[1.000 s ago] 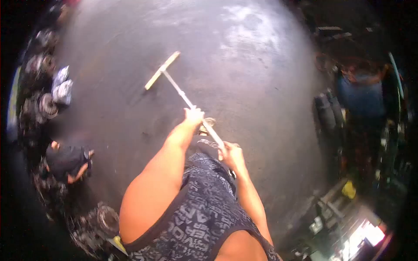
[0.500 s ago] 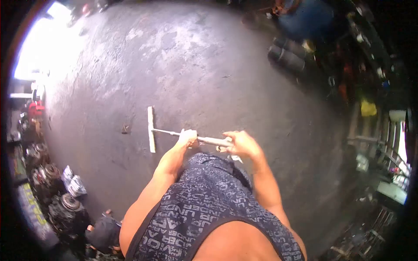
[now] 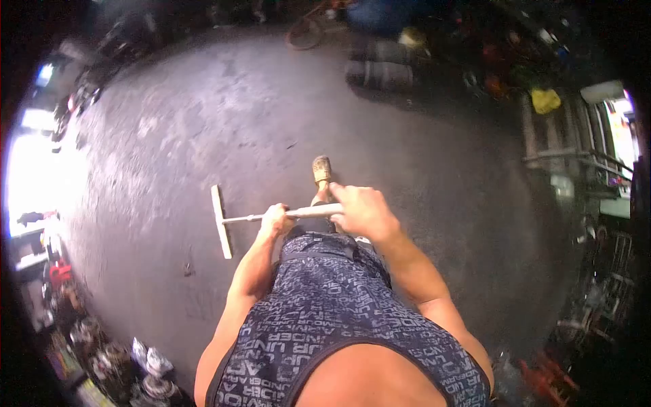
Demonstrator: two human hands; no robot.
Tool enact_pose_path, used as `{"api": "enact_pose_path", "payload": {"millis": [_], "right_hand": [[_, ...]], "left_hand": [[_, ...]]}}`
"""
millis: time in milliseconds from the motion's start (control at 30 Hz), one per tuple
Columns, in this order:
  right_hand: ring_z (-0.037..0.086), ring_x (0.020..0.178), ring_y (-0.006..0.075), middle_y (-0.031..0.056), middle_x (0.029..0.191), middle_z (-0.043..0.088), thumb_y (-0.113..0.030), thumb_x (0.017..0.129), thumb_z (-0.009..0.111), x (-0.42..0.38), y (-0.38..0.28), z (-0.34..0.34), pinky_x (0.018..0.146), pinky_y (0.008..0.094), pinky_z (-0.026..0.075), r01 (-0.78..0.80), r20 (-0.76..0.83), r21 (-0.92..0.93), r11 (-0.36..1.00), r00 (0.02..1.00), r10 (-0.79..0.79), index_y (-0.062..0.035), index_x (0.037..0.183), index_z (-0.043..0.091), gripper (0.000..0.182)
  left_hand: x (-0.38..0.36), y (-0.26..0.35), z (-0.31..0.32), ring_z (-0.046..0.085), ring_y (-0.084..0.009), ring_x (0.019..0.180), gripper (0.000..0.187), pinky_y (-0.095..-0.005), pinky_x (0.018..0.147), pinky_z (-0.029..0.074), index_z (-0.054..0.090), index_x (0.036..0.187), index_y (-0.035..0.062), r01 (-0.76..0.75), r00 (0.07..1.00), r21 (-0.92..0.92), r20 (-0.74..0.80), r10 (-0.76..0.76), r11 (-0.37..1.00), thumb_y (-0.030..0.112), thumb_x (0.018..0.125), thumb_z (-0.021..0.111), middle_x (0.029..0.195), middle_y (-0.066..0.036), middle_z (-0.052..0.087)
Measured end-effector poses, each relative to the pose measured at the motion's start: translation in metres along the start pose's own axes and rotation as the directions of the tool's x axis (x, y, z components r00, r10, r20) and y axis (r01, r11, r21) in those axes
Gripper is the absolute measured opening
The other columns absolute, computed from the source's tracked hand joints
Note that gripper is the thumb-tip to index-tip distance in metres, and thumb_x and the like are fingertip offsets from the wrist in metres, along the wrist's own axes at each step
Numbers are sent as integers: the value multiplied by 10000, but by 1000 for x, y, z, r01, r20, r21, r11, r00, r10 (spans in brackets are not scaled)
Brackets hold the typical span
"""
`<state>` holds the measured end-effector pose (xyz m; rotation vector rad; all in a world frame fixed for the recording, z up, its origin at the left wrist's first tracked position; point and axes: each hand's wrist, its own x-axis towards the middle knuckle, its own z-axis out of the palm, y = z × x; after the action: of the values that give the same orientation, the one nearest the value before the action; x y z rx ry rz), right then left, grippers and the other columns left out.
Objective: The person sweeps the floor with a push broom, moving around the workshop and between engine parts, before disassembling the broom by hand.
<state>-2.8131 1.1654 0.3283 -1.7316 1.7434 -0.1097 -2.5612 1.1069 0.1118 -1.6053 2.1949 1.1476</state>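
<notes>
A long-handled T-shaped tool [image 3: 308, 211] lies across the front of my body, its pole nearly level in the view. Its head, a narrow pale bar [image 3: 221, 222], is at the left end, over the dark floor. My left hand [image 3: 276, 220] is wrapped round the thinner part of the pole, closer to the head. At the thicker right end, my right hand [image 3: 366, 211] grips the handle and covers its tip. One tan shoe [image 3: 321, 168] shows on the floor beyond the pole.
Dark cylinders [image 3: 380, 73] lie at the top, near a ring-shaped hose [image 3: 304, 34]. Metal machine parts [image 3: 112, 363] and silvery bags [image 3: 152, 358] crowd the lower left. A yellow item [image 3: 545, 101] and racks stand right. Red metal equipment [image 3: 548, 380] is lower right.
My view has turned to the right, and a shoe has come into sight ahead. The tool stays in both hands; my right hand now closes more fully over its handle end.
</notes>
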Motion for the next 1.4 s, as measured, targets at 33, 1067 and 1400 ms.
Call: {"api": "enact_pose_path", "payload": {"millis": [33,1067,1400], "right_hand": [[637,966,348,188,1049,662,-343,684,776,17,6,-4,827,439,509,4,-41,-73,997,999,-7,-77,1182,596,593],[650,663,147,139,754,700,-227,722,813,323,276,-321,651,288,500,39,64,-145,989,997,-30,-18,985,716,350],[669,794,328,147,832,678,-419,836,630,380,127,-43,706,446,522,471,366,-108,875,838,-406,-139,1137,649,412]], "left_hand": [[19,2,-7,667,-357,919,310,-425,841,530,722,941,29,-30,994,23,-103,32,999,258,739,666,923,-233,681],[453,286,-51,658,-297,993,190,-444,849,511,705,904,96,-133,976,-138,-189,106,981,197,800,581,987,-129,698],[293,15,-73,507,-233,1215,316,-632,994,312,676,1096,229,704,703,-17,-132,-699,710,392,829,631,1167,-26,623]]}}
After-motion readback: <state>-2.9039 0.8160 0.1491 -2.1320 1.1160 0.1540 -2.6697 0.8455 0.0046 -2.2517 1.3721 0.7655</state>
